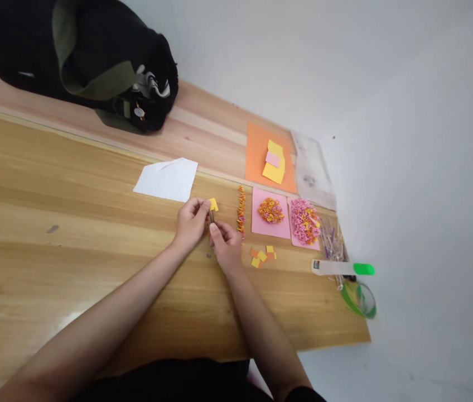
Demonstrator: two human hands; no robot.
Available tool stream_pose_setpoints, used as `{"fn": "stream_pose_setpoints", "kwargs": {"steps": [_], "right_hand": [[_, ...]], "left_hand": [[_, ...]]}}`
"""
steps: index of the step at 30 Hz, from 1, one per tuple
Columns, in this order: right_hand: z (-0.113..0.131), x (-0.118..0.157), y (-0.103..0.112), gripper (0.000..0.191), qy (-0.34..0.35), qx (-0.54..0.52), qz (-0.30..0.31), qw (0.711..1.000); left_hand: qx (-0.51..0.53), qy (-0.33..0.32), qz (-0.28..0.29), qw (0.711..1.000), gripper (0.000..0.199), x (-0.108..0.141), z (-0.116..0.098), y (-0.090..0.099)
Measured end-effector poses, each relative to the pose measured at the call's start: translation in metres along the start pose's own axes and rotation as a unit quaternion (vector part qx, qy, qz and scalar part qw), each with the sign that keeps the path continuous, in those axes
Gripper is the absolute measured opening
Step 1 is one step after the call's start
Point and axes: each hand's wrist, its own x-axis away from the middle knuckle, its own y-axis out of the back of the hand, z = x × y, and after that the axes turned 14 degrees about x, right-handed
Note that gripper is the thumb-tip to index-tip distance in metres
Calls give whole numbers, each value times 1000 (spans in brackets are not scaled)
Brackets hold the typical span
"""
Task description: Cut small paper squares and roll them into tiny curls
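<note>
Above the middle of the table, my left hand (192,220) pinches a small yellow paper piece (213,204), which looks notched or folded. My right hand (226,243) is closed just beside it, its fingers around a slim dark stick-like tool (212,215). The tool's tip meets the paper; its exact kind is too small to tell. Right of my hands lies an upright row of orange and yellow curled bits (241,209). Several small yellow and orange paper squares (262,256) are scattered nearer to me.
Two pink sheets bear piles of orange-yellow bits (270,211) and pink bits (303,221). Behind are an orange sheet (255,156) and a clear bag (314,170). A white paper (167,180), black bag (106,56), green-ended white tool (341,268) and green tape roll (356,301) surround them.
</note>
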Motion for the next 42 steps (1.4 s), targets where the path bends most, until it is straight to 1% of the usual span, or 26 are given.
{"fn": "stream_pose_setpoints", "kwargs": {"steps": [10,15,27,34,42], "right_hand": [[0,-1,1,34,-11,-7,8,1000],[-1,-2,2,38,-15,-8,12,1000],[-5,-3,3,45,14,4,3,1000],[-4,-3,3,45,5,4,0,1000],[-3,-3,3,43,-2,9,-5,1000]], "left_hand": [[-25,-3,-5,1000,19,0,-3,-3],[-30,-8,-5,1000,19,0,-3,-3],[-30,-15,12,999,20,1,0,-1],[-38,-24,17,999,20,1,2,0],[-38,-19,13,999,20,1,0,-1]]}}
